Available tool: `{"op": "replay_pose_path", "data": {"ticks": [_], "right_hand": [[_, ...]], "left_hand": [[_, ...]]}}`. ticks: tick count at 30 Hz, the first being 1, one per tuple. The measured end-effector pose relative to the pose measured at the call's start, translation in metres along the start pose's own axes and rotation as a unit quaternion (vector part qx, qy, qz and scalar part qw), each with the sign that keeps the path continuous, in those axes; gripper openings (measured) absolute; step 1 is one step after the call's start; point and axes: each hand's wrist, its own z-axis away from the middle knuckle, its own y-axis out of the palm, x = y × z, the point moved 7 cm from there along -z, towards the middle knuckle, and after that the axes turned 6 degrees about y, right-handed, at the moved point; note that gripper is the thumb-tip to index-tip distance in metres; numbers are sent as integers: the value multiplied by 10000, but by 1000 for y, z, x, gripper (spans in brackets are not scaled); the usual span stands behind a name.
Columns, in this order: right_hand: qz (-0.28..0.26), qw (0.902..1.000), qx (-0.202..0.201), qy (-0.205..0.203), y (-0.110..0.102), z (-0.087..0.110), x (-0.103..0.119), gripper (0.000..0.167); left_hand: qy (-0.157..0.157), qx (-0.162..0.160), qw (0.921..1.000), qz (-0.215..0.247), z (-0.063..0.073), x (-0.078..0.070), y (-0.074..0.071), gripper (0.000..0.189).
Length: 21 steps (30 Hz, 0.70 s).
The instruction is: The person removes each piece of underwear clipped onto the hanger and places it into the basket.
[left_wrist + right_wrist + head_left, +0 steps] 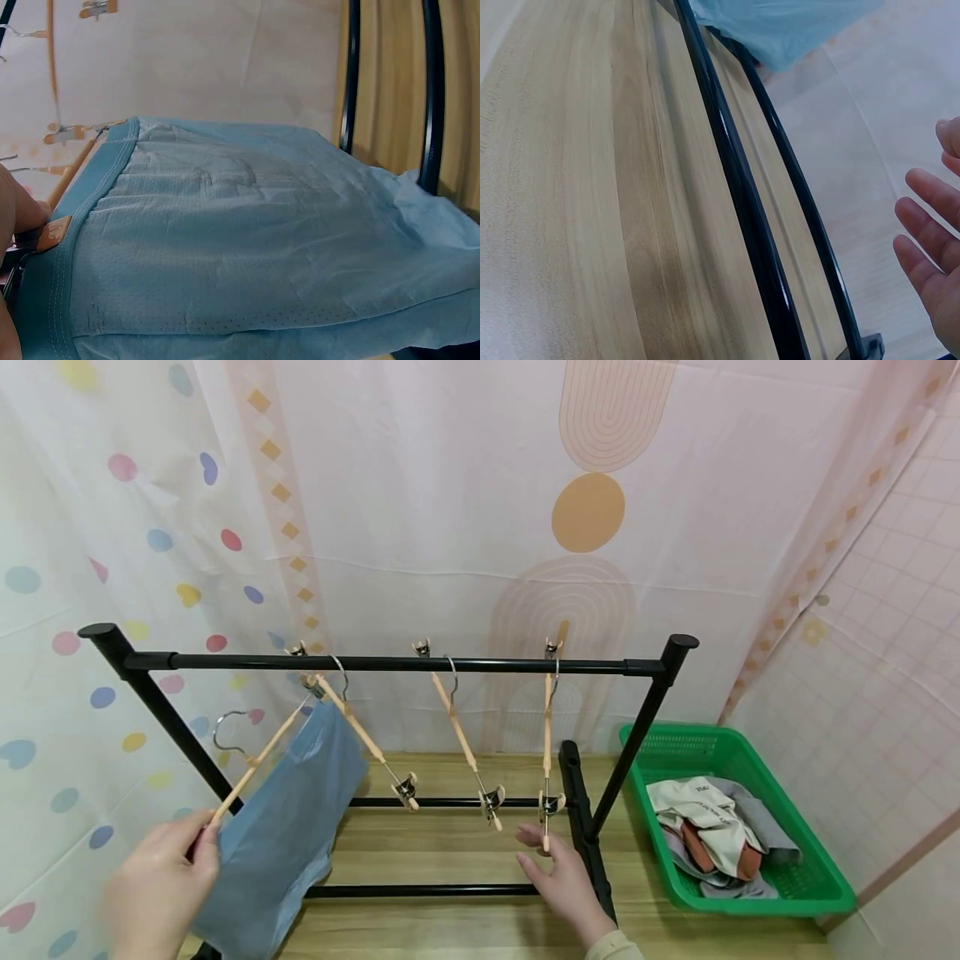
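My left hand [161, 881] grips the near end of a wooden clip hanger [262, 755], at the left of the head view. Its metal hook points up, off the rail. A blue garment [292, 818] hangs from this hanger; the left wrist view shows its stitched waistband [46, 300] held by a clip [54, 234] beside my fingers. My right hand [561, 881] holds nothing; its fingers are loosely spread near the lower end of the rightmost bare hanger [547, 727]. In the right wrist view its relaxed fingers [930, 225] show at the right edge.
A black rack's top rail [495, 665] carries three bare clip hangers, among them the middle one [454, 718] and the left one [356, 727]. Lower bars [427, 891] cross above the wooden surface. At right, a green basket [817, 860] holds crumpled clothes [705, 810]. Patterned curtains hang behind.
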Motion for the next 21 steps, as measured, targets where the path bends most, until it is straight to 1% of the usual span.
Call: {"op": "replay_pose_path", "data": {"ticks": [3,7,10,13,17,19,21], "right_hand": [[-40,10000,27,49,-1,-1,-1,39],[-139,9998,31,104,-2,0,-1,40],[-215,9997,30,121,-2,0,-3,41],[-195,9998,9,94,-2,0,-4,41],[-87,9999,-94,32,-4,1,-4,39],[-57,9999,-141,24,-5,1,-5,38],[-47,9999,-161,18,-6,1,-6,37]], "left_hand": [[-30,192,9998,108,3,-2,8,12],[4,398,9989,262,8,-5,21,16],[111,402,9983,418,14,-7,31,18],[302,357,9976,512,20,-11,38,19],[639,241,9950,730,27,-20,47,21],[753,207,9932,859,31,-24,52,22],[796,234,9919,963,34,-29,57,23]]}}
